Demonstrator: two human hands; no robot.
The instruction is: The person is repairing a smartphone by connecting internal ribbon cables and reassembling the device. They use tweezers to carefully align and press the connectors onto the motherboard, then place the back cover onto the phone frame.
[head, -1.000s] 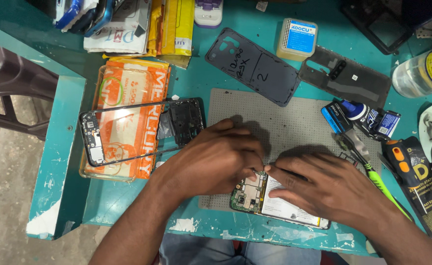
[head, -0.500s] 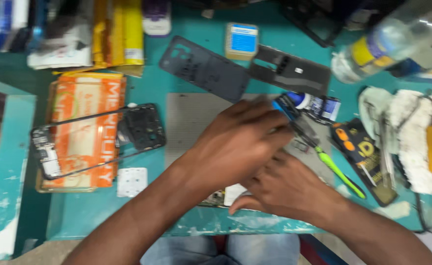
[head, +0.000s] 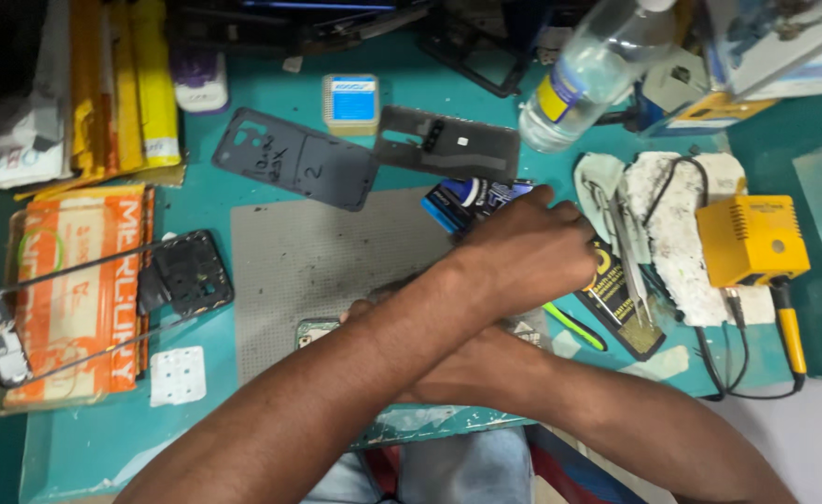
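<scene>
Left hand (head: 523,247) atop blue packet (head: 462,201)

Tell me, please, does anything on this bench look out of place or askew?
The clear plastic bottle lies tipped on its side at the bench's far edge. The left hand crosses over the right forearm, hiding the right hand. Nothing looks spilled.

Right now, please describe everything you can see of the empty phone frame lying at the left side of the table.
The phone frame is a thin, dark rectangular rim with an open middle, so the orange packet beneath shows through it. It looks like plastic or metal. At its right end sits a dark block with camera openings, and a smaller dark part closes the left end. It lies flat and slightly slanted across the packet, on the teal table. Neither hand touches it.
</scene>
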